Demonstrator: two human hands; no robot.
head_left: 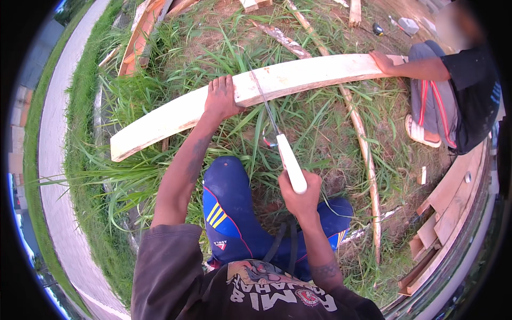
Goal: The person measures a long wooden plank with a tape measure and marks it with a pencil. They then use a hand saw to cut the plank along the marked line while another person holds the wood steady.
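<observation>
A long pale wooden plank (pixel 314 69) lies across in front of me, looking bowed in this view. My left hand (pixel 220 98) grips it left of its middle, with the fingers over the top face and the near edge. The fist of my right hand (pixel 301 192) is closed around the white handle of a handsaw (pixel 290 157). Its thin blade, seen nearly edge-on, points away from me and crosses the plank just right of my left hand. At the plank's right end, another person's hand (pixel 382 61) rests on the wood.
That person (pixel 464 85) sits at the right. A thin pole (pixel 358 122) runs under the plank over the grass. Boards (pixel 448 202) are stacked at the lower right, with a wooden trough-like piece (pixel 140 45) at the upper left. A tape measure (pixel 377 29) lies farther off. A paved path (pixel 56 133) curves along the left.
</observation>
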